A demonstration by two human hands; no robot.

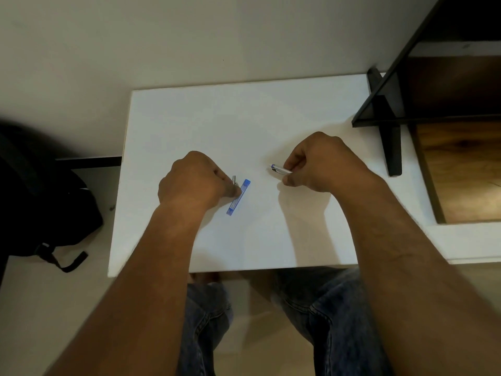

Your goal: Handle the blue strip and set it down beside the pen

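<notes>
Pen [280,169] sits pinched in my right hand [317,164], fingers curled round it, tip pointing left above the white table [271,118]. My left hand [195,180] pinches a small metal piece [234,179], touching the blue case [238,197] lying flat mid-table.

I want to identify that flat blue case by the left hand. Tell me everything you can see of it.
The blue case is a slim, flat rectangle that looks like translucent plastic, with a pale label strip along its middle; the print is too small to read. It lies flat on the white table, slanting from near left to far right. The left hand covers part of its left edge and seems to touch it, while pinching a small silver piece just above it.
</notes>
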